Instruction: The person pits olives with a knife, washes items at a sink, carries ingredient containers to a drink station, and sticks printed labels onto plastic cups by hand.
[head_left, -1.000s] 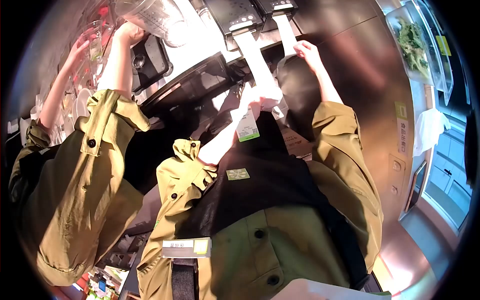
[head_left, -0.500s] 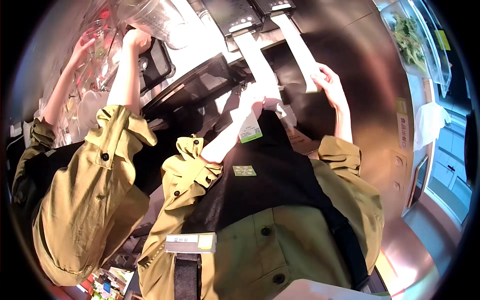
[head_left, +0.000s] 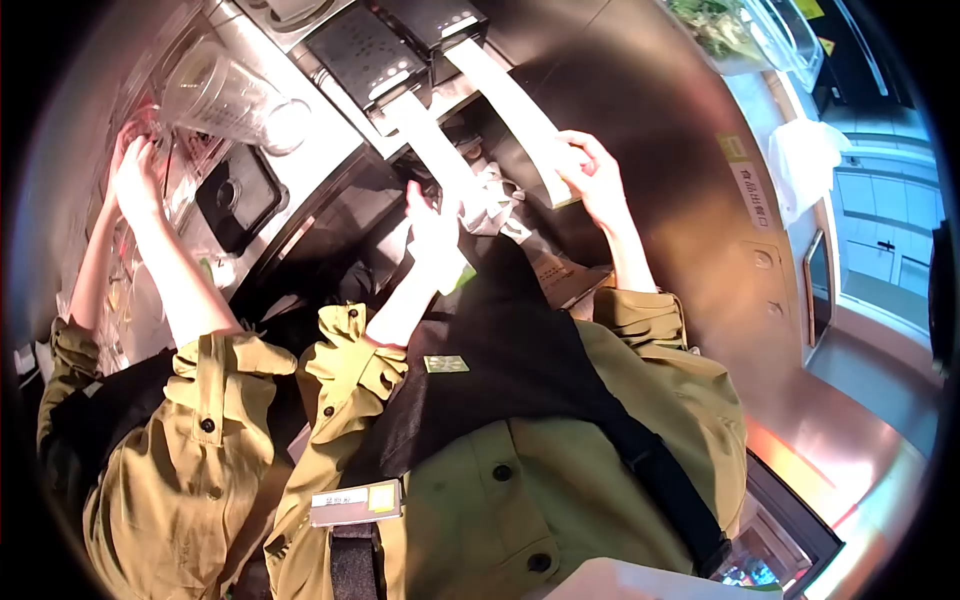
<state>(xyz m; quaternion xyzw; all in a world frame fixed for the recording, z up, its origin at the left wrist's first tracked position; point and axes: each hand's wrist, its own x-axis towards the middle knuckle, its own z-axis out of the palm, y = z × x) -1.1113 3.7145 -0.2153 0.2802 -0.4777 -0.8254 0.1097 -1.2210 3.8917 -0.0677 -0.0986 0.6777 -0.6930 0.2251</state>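
Observation:
Two black printers stand at the top, the left one (head_left: 365,60) and the right one (head_left: 435,20), each with a long white strip hanging out. My right hand (head_left: 592,178) pinches the lower part of the right strip (head_left: 510,105). Below the left strip (head_left: 430,135), my left hand (head_left: 436,235) holds a label with a green edge (head_left: 458,278) against the palm, its thumb raised. Glare washes out part of this hand. Crumpled white strips (head_left: 495,200) hang just right of it.
At the left, a co-worker's hands (head_left: 138,175) reach among clear containers, near a large clear measuring jug (head_left: 215,95) and a black tray (head_left: 240,195). A clear bin of greens (head_left: 720,30) is at the upper right, above a white cloth bag (head_left: 800,165).
The right strip has grown longer, and my right hand has gone from its end near the printer to lower down. The label in my left hand has tilted. The view has shifted.

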